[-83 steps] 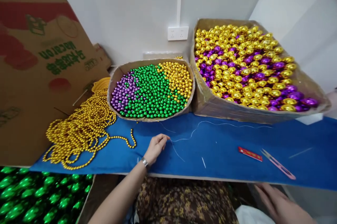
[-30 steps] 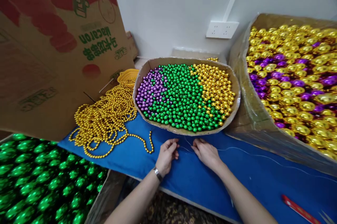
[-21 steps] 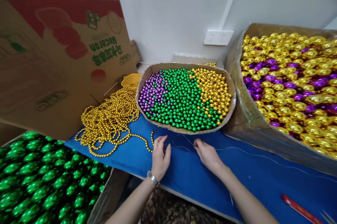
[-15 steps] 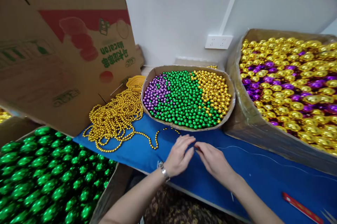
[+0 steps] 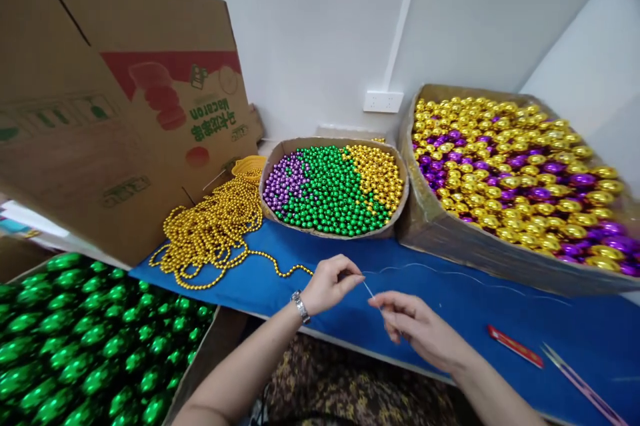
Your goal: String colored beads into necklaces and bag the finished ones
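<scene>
Near the front edge of the blue cloth worktop (image 5: 450,309), the person's right hand (image 5: 423,331) is pinching a thin clear thread (image 5: 369,290) between thumb and finger, with the other fingers hanging loose. Just beside it, the left hand (image 5: 327,283) is curled nearly shut and is pinching the same thread. The rest of the thread is lying across the worktop toward the right edge. Farther back, by the left edge, a pile of gold bead strings (image 5: 210,233) is lying. At the back edge a brown cardboard tray (image 5: 310,141) is holding small purple, green and gold beads (image 5: 330,189).

Blue cloth (image 5: 450,309) open; bead boxes (image 5: 450,246) behind
</scene>
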A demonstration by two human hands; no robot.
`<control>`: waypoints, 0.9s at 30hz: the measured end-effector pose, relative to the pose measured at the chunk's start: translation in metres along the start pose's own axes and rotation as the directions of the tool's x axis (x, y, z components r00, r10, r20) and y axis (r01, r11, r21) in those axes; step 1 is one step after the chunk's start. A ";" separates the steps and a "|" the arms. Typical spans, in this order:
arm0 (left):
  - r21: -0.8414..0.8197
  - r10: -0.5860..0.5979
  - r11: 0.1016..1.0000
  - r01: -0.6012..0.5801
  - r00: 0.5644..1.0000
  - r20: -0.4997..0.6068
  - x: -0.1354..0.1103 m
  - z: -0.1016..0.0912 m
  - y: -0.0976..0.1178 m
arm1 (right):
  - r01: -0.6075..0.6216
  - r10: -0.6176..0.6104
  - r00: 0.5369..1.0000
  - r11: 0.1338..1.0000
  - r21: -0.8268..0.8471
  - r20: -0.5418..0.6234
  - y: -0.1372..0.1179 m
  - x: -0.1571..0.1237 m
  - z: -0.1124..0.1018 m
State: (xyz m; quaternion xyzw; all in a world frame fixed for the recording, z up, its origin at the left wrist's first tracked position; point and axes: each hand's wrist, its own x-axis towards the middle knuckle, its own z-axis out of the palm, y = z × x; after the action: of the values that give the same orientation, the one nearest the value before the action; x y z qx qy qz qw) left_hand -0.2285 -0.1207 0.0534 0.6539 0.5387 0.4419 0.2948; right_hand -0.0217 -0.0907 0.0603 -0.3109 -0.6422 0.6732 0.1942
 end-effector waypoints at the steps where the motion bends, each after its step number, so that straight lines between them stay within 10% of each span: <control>1: -0.058 -0.039 0.998 0.037 0.999 -0.030 -0.002 0.004 0.001 | 0.012 -0.005 0.999 0.988 0.157 -0.046 0.004 -0.001 0.007; 3: -0.144 -0.099 0.986 0.087 0.992 -0.082 -0.007 0.014 0.001 | 0.086 -0.046 0.986 0.964 0.253 -0.158 0.008 0.001 0.018; 6: -0.223 -0.145 0.968 0.118 0.983 -0.110 -0.013 0.028 0.001 | 0.151 -0.189 0.950 0.975 -0.162 -0.248 0.010 0.008 0.023; 10: -0.438 -0.259 0.873 0.215 0.965 -0.041 -0.016 0.043 -0.004 | 0.175 -0.439 0.880 0.654 -0.736 -0.181 0.016 0.017 0.021; 18: -0.502 -0.395 0.798 0.333 0.919 -0.019 -0.010 0.043 -0.007 | 0.173 -0.478 0.861 0.600 -0.781 -0.176 0.020 0.013 0.017; 27: -0.521 -0.361 0.722 0.456 0.890 0.279 -0.012 0.030 -0.009 | 0.282 -0.629 0.772 0.472 -0.835 -0.094 0.014 0.015 -0.004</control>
State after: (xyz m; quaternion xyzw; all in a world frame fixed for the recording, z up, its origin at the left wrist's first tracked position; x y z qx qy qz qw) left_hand -0.2060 -0.1273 0.0292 0.4320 0.4863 0.4535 0.6093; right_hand -0.0282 -0.0788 0.0437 -0.3026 -0.8752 0.1673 0.3382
